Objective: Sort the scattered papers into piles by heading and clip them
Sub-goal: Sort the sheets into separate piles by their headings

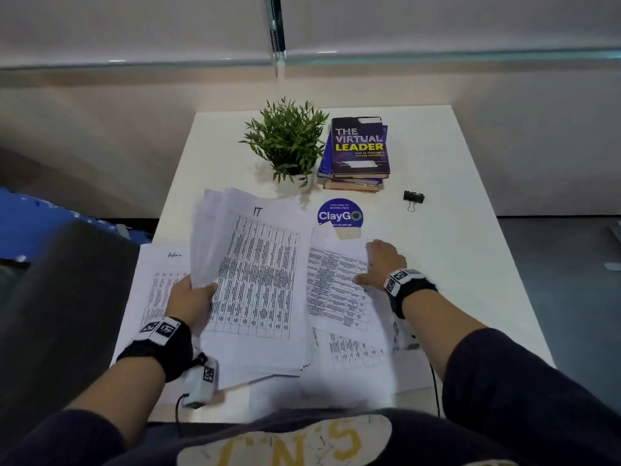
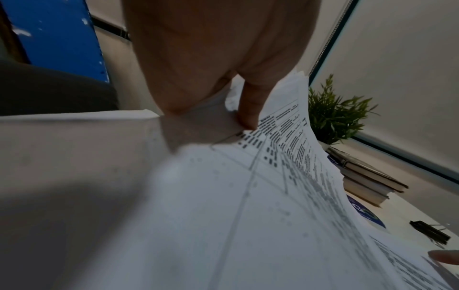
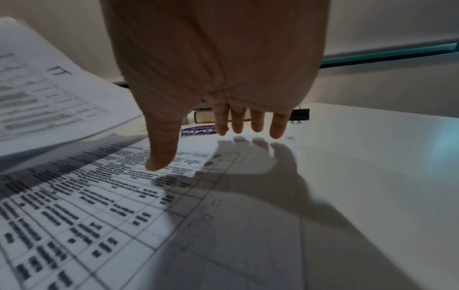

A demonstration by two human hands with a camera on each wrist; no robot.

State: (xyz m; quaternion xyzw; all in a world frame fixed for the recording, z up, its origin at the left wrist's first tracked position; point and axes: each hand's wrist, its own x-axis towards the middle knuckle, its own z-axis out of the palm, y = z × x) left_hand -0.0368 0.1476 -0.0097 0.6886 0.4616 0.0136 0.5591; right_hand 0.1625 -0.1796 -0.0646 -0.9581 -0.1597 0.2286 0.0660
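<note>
1. White printed sheets cover the near half of a white table (image 1: 453, 183), where a seated person sorts papers with both bare hands.
2. The left hand (image 1: 191, 297) grips a fanned stack of papers (image 1: 255, 264) by its left edge, thumb on top and fingers curled beneath; the top sheet is headed "IT" and the stack is lifted at an angle over the pages lying flat.
3. The left wrist view shows the thumb (image 2: 250, 106) pressed onto the printed table of that stack.
4. The right hand (image 1: 381, 264) lies open, fingers straight and slightly spread, over a loose sheet (image 1: 336, 287) on the table to the right of the stack; it holds nothing. In the right wrist view the fingers (image 3: 255, 121) hover just above the page, with their shadow cast below.
5. A sheet headed "Admin" (image 1: 161, 280) lies flat at the left, partly under the lifted stack.
6. A black binder clip (image 1: 414, 197) sits alone toward the far right, well apart from the papers.
7. Beyond the papers stand a potted plant (image 1: 289, 139), a pile of books (image 1: 358, 153) and a round blue "ClayGo" sticker (image 1: 340, 213).
</note>
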